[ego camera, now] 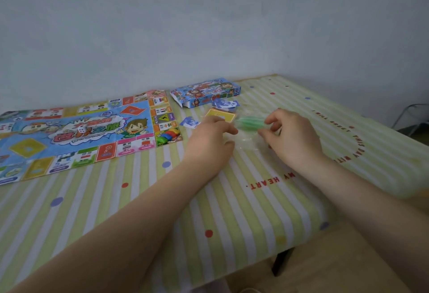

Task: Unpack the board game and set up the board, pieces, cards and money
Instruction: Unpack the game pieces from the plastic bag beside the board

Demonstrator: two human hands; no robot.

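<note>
Your bench [232, 218] wears a soft cloth of pale green and white stripes, dotted red and purple, with red lettering curving along its right side. The game board [76, 134] lies flat and unfolded at about ten o'clock from your hands: a thin, glossy printed sheet, blue in the middle with a cartoon figure and a white die printed there, bordered by coloured squares.

At twelve o'clock from your hands the game box [205, 92] lies on its side, a flat blue cardboard carton with one end flap open. Just before it sits a small heap of blue cards [225, 103], then a yellow card stack [220, 115], rectangular and flat. One loose blue card [190, 122] lies beside the board's right edge, at about eleven o'clock from your left hand.

Your left hand [212, 139] rests knuckles up with curled fingers, its grip narrow; whether it pinches anything you cannot tell from here. Your right hand [291, 134] closes thumb and fingers on a clear, crinkled plastic bag [246, 140]. The bundle of green play money [250, 122] sits inside the bag, between the two hands, at nine o'clock from the right grip and touching its fingertips.
</note>
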